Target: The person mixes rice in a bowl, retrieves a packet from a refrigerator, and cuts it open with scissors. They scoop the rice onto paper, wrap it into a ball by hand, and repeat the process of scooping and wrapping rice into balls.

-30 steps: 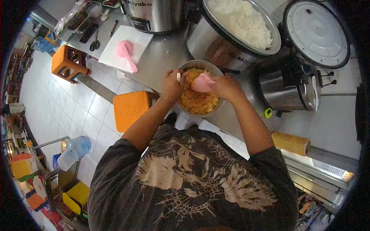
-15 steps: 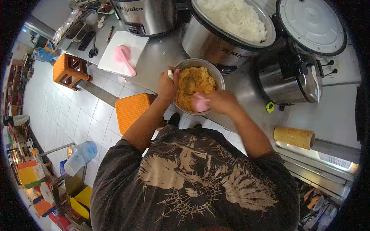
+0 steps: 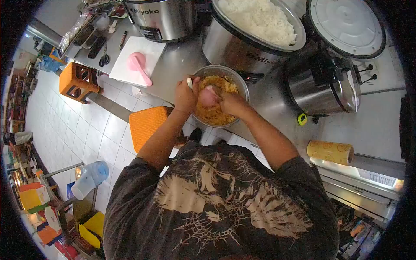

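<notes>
A round metal bowl at the counter's edge holds orange-yellow rice. My left hand is closed on the bowl's left rim, with a small white piece showing by its fingers that I cannot make out. In my closed right hand is a pink rice paddle, its blade down in the orange rice near the bowl's middle. Just behind the bowl stands a large rice cooker full of white rice.
Another pink paddle lies on a white board at left. A second cooker, a third cooker and a round lid stand behind. At right are a yellow timer and a yellow roll. An orange stool stands below.
My right hand has swept the paddle leftward and slightly up through the rice, from the bowl's lower right toward its middle. My left hand stays on the rim.
</notes>
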The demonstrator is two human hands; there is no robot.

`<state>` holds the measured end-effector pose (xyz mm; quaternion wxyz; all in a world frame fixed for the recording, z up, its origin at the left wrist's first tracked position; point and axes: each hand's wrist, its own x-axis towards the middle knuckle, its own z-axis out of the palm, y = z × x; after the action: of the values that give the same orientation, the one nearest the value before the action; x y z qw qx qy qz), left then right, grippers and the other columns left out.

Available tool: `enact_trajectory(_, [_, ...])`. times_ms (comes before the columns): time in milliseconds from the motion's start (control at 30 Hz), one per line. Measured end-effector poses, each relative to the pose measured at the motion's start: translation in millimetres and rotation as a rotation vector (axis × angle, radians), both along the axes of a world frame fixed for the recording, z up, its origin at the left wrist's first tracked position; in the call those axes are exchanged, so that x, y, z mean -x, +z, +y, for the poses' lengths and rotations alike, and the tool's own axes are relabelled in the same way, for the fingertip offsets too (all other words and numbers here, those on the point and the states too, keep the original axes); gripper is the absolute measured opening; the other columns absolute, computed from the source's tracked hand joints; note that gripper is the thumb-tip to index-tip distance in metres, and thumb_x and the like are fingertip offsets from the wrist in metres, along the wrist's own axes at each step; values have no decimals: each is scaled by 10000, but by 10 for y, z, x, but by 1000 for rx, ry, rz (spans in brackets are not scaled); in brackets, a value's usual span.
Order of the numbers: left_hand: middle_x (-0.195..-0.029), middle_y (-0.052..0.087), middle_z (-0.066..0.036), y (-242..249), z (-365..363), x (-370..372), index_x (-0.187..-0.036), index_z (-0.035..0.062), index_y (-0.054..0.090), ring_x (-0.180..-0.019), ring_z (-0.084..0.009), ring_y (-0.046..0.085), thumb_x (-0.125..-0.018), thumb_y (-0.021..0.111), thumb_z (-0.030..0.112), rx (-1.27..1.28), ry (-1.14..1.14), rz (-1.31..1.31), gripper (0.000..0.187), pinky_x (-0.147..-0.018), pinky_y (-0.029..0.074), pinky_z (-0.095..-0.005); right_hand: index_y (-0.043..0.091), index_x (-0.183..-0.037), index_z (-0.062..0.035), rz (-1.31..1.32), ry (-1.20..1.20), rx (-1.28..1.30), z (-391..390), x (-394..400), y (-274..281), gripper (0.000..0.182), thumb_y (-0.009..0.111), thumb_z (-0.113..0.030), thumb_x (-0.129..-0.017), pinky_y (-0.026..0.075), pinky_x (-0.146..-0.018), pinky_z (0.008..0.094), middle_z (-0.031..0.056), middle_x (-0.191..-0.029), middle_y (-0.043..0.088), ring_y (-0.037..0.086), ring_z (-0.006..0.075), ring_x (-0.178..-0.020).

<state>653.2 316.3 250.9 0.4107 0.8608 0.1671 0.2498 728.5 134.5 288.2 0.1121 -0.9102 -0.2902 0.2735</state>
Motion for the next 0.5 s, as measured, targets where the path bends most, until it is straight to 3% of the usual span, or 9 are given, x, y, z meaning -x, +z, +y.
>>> enact_trajectory(100, [-840, 668, -221, 10, -3, -42, -1018, 28, 598, -813, -451, 623, -991, 577, 281, -2, 18, -1, 255, -743, 491, -519, 590, -1323, -197, 35, 267, 60, -261, -85, 252, 402, 590, -259, -926, 529, -875, 516, 171, -1117, 698, 687, 371, -998])
enact_trajectory(200, [-825, 665, -226, -47, -34, -42, -1019, 35, 599, -791, -450, 626, -994, 574, 287, 49, 48, 12, 254, -713, 490, -523, 653, -1237, -170, -18, 257, 147, -321, -65, 1080, 352, 598, -306, -918, 534, -853, 526, 168, -1098, 704, 695, 365, -970])
enact_trajectory(300, [-828, 662, -231, -65, -78, -51, -1017, 36, 598, -792, -446, 624, -998, 569, 291, 40, 61, 21, 257, -708, 489, -522, 668, -1204, -198, -26, 387, 151, -302, 106, 347, 313, 557, -276, -923, 539, -834, 487, 183, -1026, 711, 698, 389, -909])
enact_trajectory(333, [-834, 662, -232, -105, -107, -68, -1015, 35, 598, -799, -446, 623, -1000, 568, 291, 34, 66, 23, 258, -718, 488, -520, 667, -1199, -162, -62, 327, 265, -158, 219, 257, 314, 551, -256, -923, 541, -826, 484, 181, -1027, 711, 697, 394, -894])
enact_trajectory(400, [-848, 662, -229, -93, -115, -104, -1011, 34, 597, -817, -446, 619, -1001, 566, 294, 46, 42, -6, 262, -737, 488, -516, 665, -1196, -135, -127, 210, 215, -88, 125, -81, 317, 548, -240, -920, 538, -832, 483, 187, -1046, 705, 693, 394, -924])
enact_trajectory(500, [-868, 667, -213, -65, -128, -11, -1003, 33, 597, -851, -437, 617, -998, 572, 291, 93, -26, -48, 260, -790, 478, -509, 648, -1233, -144, -105, -4, 51, -185, -94, -153, 341, 551, -206, -912, 532, -847, 475, 197, -1103, 689, 683, 391, -979])
